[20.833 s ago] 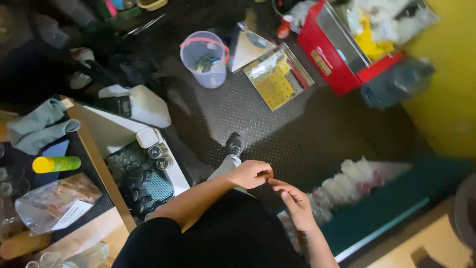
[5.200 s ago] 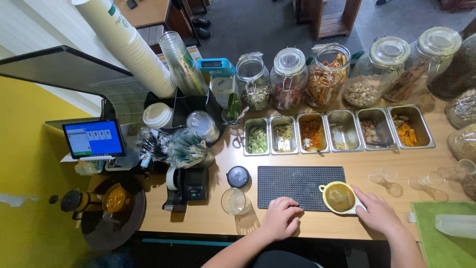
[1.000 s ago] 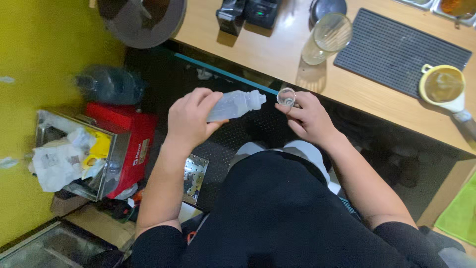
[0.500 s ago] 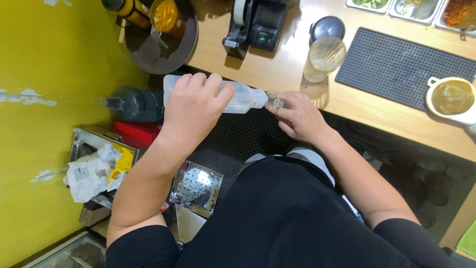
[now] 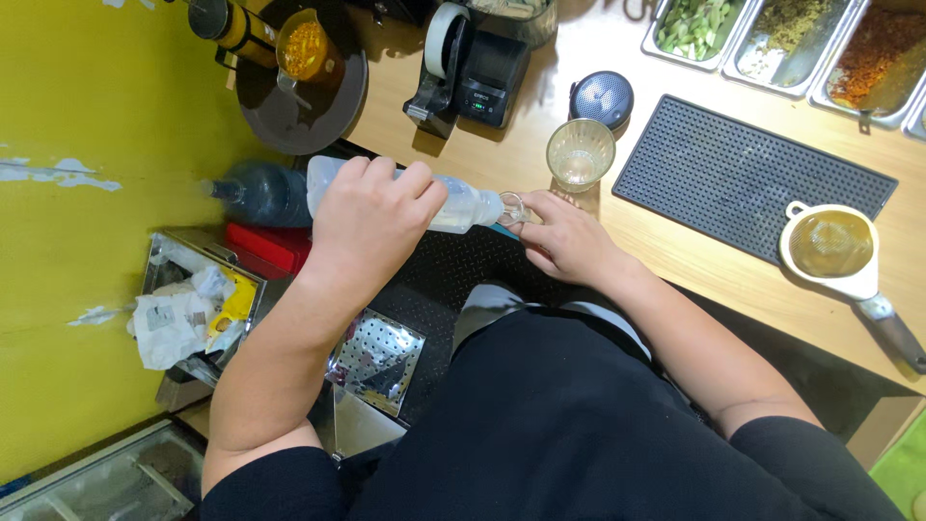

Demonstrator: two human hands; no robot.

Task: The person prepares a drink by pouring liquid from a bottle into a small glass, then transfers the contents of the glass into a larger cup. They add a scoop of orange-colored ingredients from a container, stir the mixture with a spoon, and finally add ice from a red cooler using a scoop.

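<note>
My left hand [image 5: 374,217] grips a clear plastic bottle [image 5: 461,205], held level just below the wooden counter [image 5: 666,241]. Its neck points right into a small clear cup [image 5: 512,207] that my right hand [image 5: 567,239] pinches at the counter's front edge. An empty glass tumbler [image 5: 580,152] stands on the counter just beyond my right hand. A round dark lid [image 5: 602,97] lies behind it.
A black ribbed bar mat [image 5: 743,178] covers the counter to the right, with a white strainer pan [image 5: 835,249] at its corner. Metal tubs of ingredients [image 5: 772,39] line the back. A black receipt printer [image 5: 468,68] sits left. A red bin [image 5: 265,249] and rubbish stand on the floor.
The bottle and small cup have come closer to the counter edge, the neck now meeting the cup. The view has shifted right and up, so more of the counter shows.
</note>
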